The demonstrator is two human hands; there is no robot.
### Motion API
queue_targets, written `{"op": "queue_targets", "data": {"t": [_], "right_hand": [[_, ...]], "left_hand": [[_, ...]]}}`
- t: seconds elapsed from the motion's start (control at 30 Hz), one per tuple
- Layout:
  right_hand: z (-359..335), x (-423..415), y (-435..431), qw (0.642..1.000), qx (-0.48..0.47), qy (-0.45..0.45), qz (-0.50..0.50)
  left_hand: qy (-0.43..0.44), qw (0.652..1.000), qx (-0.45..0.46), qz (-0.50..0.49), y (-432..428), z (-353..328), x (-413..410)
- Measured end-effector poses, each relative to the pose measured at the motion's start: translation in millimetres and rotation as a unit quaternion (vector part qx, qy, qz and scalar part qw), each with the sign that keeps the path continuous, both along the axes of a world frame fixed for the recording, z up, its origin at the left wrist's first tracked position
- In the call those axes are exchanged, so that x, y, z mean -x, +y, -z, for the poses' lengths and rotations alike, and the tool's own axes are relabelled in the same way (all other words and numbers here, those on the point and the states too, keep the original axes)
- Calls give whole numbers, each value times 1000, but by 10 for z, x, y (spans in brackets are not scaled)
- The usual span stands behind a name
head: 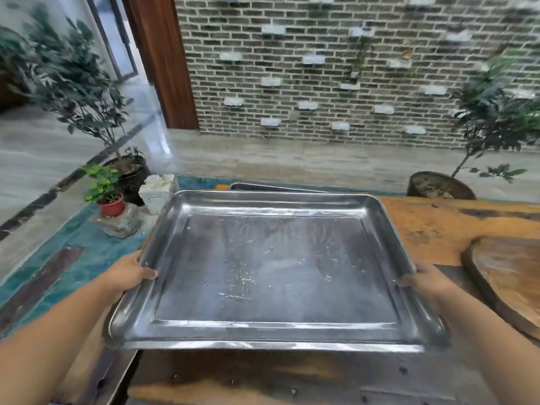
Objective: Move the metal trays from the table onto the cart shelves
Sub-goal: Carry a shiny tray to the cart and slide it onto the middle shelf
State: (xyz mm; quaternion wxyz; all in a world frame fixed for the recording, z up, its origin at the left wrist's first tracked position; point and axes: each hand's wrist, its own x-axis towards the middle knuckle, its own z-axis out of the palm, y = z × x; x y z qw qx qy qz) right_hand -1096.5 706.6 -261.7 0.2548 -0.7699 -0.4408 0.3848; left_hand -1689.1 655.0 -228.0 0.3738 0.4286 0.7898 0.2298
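- A large rectangular metal tray (pixel 274 267) sits between the two hands, open side up, held over the wooden surface (pixel 432 229).
- The left hand (pixel 128 273) grips the tray's left rim, thumb hooked over the edge and resting on the inner slope; the fingers go under the rim and are hidden.
- The right hand (pixel 426 283) grips the right rim the same way, thumb on top, fingers out of sight beneath.
- The tray's longer sides seem to run across, from one hand to the other; its short sides are the ones being held. Wide-angle distortion makes this hard to judge firmly.
- The near long edge lies closest to the person, and the far edge points toward the brick wall (pixel 350 68).
- The tray's floor is bare metal, scuffed, with small pale specks.
- Just beyond the far edge, the rim of a second tray (pixel 268 187) shows on the surface.
- To the right of the right hand lies a round wooden slab (pixel 508 276).
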Motion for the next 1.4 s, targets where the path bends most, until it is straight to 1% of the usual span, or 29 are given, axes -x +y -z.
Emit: {"op": "queue_targets", "data": {"t": [0.1, 0.2, 0.27, 0.43, 0.67, 0.8, 0.97, 1.07, 1.27, 1.4], "right_hand": [[-291, 21, 156, 1000, -12, 20, -10], [-582, 47, 289, 999, -22, 22, -29], [-775, 89, 360, 999, -28, 29, -34], [-1055, 329, 450, 994, -59, 38, -89], [-1070, 979, 492, 976, -59, 55, -201], [-1113, 1575, 496, 961, -56, 66, -263], [-1204, 2503, 457, 932, -37, 80, -351], [-1244, 3160, 345, 912, -31, 73, -402], [-1241, 4556, -174, 868, -39, 60, -491], [-1214, 5497, -696, 837, -24, 72, -541]], "left_hand": [[-27, 999, -26, -6, -3, -354, 22], [-78, 996, -21, -22, -77, -643, 83], [-95, 994, -27, -37, -164, -772, 144], [-81, 992, -46, -84, -571, -974, 247], [-86, 979, -60, -177, -1509, -1052, 490], [-66, 970, -67, -224, -2139, -1101, 677], [-50, 945, -98, -309, -2947, -1088, 945], [-33, 932, -92, -350, -3491, -1037, 1213], [-29, 892, -69, -446, -4751, -859, 1802], [-37, 853, -63, -516, -5656, -822, 2072]]}}
